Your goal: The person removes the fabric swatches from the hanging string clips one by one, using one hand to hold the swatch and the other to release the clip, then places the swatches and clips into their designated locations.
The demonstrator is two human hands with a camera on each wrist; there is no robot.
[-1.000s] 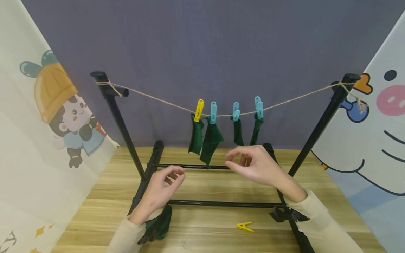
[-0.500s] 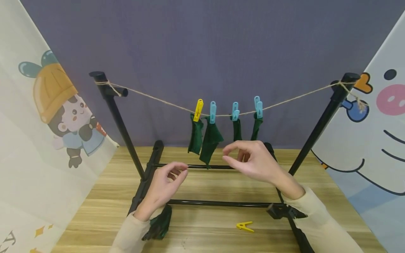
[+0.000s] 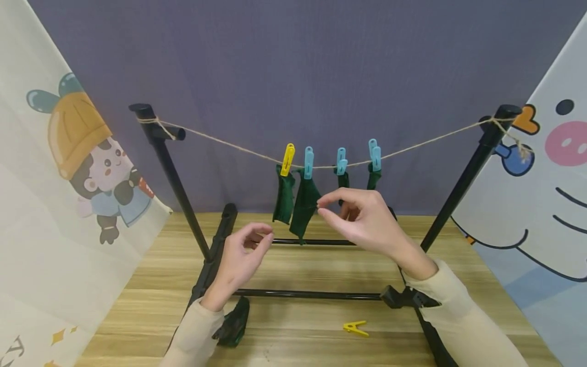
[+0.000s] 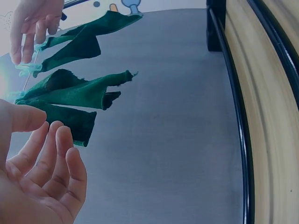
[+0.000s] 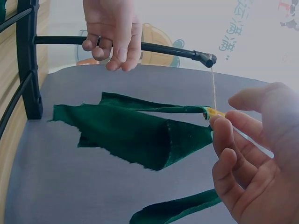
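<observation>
Small dark green cloths (image 3: 284, 201) hang from a thin twine (image 3: 220, 141), held by a yellow clothespin (image 3: 287, 160) and several blue clothespins (image 3: 309, 163). My left hand (image 3: 242, 257) hovers below and to the left of them, thumb and fingers loosely curved with nothing between. In front of the right-hand cloths is my right hand (image 3: 364, 219), its thumb and forefinger curved towards each other around an empty gap. It hides the lower parts of those cloths. The left wrist view shows the green cloths (image 4: 79, 91) beyond the left fingertips.
Black posts (image 3: 176, 183) and crossbars (image 3: 312, 294) form a rack on the wooden table (image 3: 284, 351). A loose yellow clothespin (image 3: 355, 328) lies in front, and a crumpled dark green cloth (image 3: 234, 323) lies beside the left sleeve. A grey-purple backdrop (image 3: 321, 66) stands behind.
Both hands have risen towards the line. The right hand has also shifted left, covering more of the right-hand cloths; the left has moved slightly right. The clothespins and cloths stay in place.
</observation>
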